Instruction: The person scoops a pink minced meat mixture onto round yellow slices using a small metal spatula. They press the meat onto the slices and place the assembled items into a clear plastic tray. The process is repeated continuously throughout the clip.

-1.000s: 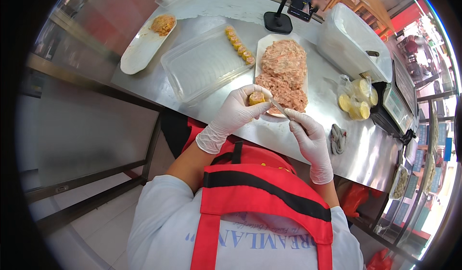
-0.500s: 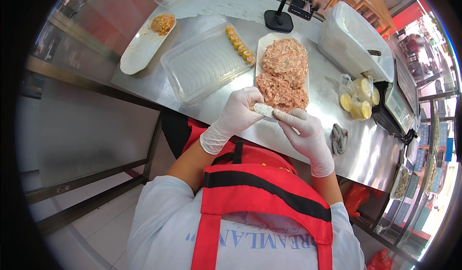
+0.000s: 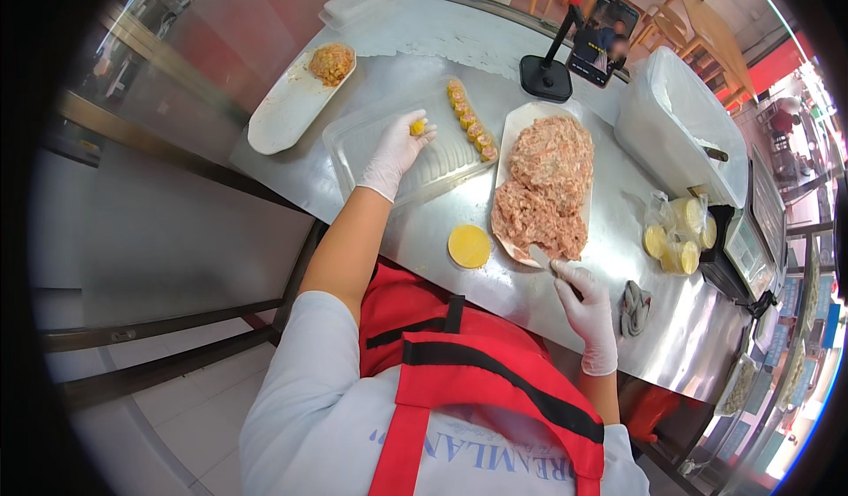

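Note:
My left hand (image 3: 399, 150), in a white glove, reaches over the clear plastic tray (image 3: 349, 156). Its fingers close round a small yellow siu mai dumpling (image 3: 417, 128). A row of finished siu mai (image 3: 469, 118) lines the tray's right side. At the near end of a white platter (image 3: 503, 174), my gloved right hand (image 3: 583, 306) grips the dark handle of a flat spreading spatula (image 3: 540, 256). The blade's tip touches or lies just by the raw minced meat (image 3: 546, 182) heaped on the platter. A round yellow wrapper (image 3: 469, 246) lies flat on the metal table, left of the spatula.
On the left stands a long white dish (image 3: 283, 121) with an orange chopped mixture (image 3: 332, 64). A phone on a stand (image 3: 546, 76) is at the back. To the right are a large plastic tub (image 3: 671, 134), bagged wrappers (image 3: 680, 247), a scale (image 3: 742, 222) and a grey cloth (image 3: 635, 309).
My hands have moved apart. The left went forward over the tray with a siu mai; the right drew back beside the meat with the spatula. A yellow wrapper now shows on the table.

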`<move>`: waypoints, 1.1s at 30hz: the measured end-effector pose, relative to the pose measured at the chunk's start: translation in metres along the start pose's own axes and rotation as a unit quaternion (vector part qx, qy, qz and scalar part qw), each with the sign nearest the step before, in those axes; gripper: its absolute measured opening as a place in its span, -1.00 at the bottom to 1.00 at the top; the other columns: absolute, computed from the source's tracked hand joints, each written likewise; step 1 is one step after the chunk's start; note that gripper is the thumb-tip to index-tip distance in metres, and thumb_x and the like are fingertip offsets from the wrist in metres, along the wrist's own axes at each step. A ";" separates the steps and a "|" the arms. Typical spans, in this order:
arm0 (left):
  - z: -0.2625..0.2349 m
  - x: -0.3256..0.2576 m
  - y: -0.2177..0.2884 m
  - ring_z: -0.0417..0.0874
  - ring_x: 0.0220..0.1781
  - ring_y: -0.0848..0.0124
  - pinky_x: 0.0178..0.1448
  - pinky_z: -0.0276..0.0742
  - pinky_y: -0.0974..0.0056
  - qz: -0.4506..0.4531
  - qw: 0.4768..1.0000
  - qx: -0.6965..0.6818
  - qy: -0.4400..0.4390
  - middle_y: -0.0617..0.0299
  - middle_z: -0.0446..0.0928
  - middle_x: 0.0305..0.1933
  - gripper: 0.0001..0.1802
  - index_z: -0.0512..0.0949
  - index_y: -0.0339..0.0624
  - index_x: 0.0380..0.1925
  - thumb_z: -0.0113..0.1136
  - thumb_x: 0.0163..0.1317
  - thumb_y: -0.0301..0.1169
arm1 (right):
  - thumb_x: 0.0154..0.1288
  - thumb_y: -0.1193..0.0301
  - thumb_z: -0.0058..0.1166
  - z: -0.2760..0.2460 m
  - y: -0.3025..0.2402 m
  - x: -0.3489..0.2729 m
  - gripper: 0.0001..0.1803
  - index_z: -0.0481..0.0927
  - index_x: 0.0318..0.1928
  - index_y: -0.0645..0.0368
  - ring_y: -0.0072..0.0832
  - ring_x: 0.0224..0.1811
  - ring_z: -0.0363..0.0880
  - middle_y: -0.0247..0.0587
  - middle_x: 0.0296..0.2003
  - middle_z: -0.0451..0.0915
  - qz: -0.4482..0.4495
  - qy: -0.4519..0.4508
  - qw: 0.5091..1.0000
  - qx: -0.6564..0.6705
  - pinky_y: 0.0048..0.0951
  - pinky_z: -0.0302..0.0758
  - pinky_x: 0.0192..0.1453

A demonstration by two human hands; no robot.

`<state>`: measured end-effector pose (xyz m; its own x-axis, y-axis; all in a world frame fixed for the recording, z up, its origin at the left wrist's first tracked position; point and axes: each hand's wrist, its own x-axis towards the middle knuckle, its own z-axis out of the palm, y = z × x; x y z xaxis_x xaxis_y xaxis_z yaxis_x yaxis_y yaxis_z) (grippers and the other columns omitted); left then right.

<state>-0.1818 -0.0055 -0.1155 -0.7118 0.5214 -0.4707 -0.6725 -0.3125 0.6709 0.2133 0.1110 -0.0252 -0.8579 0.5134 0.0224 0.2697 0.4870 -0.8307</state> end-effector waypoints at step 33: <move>0.032 -0.009 -0.046 0.60 -0.17 0.44 -0.02 0.51 0.37 0.053 0.811 0.553 -0.184 0.15 0.61 -0.24 -0.61 0.57 -0.29 -0.06 0.26 0.06 -0.42 | 0.15 0.51 0.16 -0.014 0.032 -0.012 -0.70 0.66 -0.05 0.07 -0.34 -0.47 0.52 -0.16 -0.51 0.53 0.042 0.044 0.997 -0.047 -0.40 0.45 -0.32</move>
<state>-0.1379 0.0296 -0.1237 -0.5081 0.8033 -0.3107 0.1268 0.4265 0.8955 0.2377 0.1301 -0.0444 -0.7899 0.6132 0.0077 0.3819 0.5016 -0.7763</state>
